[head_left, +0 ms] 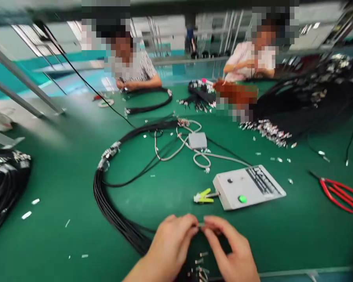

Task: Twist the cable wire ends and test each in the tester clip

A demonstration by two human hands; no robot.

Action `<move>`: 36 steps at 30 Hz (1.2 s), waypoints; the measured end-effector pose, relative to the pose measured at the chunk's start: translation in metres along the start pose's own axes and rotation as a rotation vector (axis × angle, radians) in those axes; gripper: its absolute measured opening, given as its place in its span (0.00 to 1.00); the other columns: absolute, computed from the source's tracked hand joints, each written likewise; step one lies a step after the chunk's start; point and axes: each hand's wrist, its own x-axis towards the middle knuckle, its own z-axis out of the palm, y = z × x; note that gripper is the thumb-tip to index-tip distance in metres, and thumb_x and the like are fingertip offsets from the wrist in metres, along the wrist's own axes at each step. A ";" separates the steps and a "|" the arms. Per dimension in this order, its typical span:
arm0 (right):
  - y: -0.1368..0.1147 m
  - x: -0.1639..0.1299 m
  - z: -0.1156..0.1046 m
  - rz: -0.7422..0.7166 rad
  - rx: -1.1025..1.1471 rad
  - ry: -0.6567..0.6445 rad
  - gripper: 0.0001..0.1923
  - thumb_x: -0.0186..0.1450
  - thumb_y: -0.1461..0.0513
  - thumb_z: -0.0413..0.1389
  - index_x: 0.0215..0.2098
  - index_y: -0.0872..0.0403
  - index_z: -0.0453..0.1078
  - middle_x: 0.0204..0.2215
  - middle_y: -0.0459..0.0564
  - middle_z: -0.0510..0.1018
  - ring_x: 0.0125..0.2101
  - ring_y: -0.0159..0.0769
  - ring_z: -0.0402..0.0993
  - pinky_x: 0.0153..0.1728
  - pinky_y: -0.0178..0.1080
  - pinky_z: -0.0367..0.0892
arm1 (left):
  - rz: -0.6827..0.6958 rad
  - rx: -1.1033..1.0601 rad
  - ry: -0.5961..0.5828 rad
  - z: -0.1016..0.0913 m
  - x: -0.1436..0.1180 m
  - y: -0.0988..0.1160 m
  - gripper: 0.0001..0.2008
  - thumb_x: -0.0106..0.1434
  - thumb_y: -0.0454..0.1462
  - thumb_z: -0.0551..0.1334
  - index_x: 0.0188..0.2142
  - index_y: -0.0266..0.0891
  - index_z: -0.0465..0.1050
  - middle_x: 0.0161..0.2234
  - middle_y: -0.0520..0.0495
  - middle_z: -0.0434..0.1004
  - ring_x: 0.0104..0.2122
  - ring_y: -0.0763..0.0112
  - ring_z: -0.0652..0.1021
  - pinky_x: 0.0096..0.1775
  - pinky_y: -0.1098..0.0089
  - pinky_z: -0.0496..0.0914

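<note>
Head view: both hands meet at the lower middle, above a green tabletop (76,219). The left hand (172,239) pinches a small pale piece (201,225) between thumb and fingertips, and the right hand (231,248) grips it from the other side with thumb and forefinger; it is too blurred to identify further. A black cable bundle (120,223) runs in behind the left wrist, curving up and around to the left, bound partway along by clear wrapping (108,154). Loose cable ends (202,270) with light tips show below, between the wrists.

Just beyond the hands lies a pale grey control box (250,188) with a green button (242,199) and a dark printed label; a yellow-green clip (204,196) sits at its near left corner. Behind it is a smaller grey box (197,140) among looped grey cords. Red-handled scissors (341,194) rest to the right. A large heap of black cables (306,102) fills the far right, and another bundle (6,192) lies at the left edge. Across the table, two people (138,66) sit with their hands near cables.
</note>
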 end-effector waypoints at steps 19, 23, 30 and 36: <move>-0.016 0.025 0.000 0.645 0.759 -0.120 0.11 0.63 0.53 0.62 0.35 0.52 0.76 0.26 0.44 0.77 0.24 0.26 0.65 0.28 0.31 0.62 | -0.057 -0.320 0.310 -0.003 0.002 0.011 0.07 0.62 0.31 0.63 0.28 0.39 0.77 0.26 0.50 0.76 0.27 0.71 0.75 0.29 0.74 0.68; -0.022 0.028 0.001 0.722 0.890 -0.125 0.13 0.59 0.52 0.65 0.33 0.53 0.76 0.24 0.44 0.77 0.23 0.25 0.64 0.26 0.30 0.59 | 0.004 -0.296 0.398 0.002 0.003 0.014 0.07 0.62 0.30 0.63 0.29 0.38 0.77 0.26 0.49 0.75 0.25 0.72 0.75 0.28 0.74 0.68; -0.027 0.032 0.012 0.830 1.052 -0.095 0.15 0.53 0.54 0.69 0.29 0.55 0.73 0.21 0.42 0.73 0.21 0.23 0.60 0.24 0.28 0.56 | -0.013 -0.338 0.429 0.001 0.005 0.015 0.07 0.62 0.30 0.63 0.28 0.37 0.77 0.25 0.49 0.74 0.24 0.74 0.75 0.26 0.76 0.68; -0.026 0.029 0.015 0.863 1.080 -0.107 0.15 0.54 0.54 0.68 0.30 0.55 0.72 0.22 0.42 0.73 0.21 0.22 0.60 0.24 0.28 0.55 | -0.159 -0.494 0.380 0.002 0.007 0.009 0.06 0.60 0.33 0.63 0.27 0.37 0.77 0.26 0.49 0.74 0.26 0.72 0.76 0.27 0.75 0.70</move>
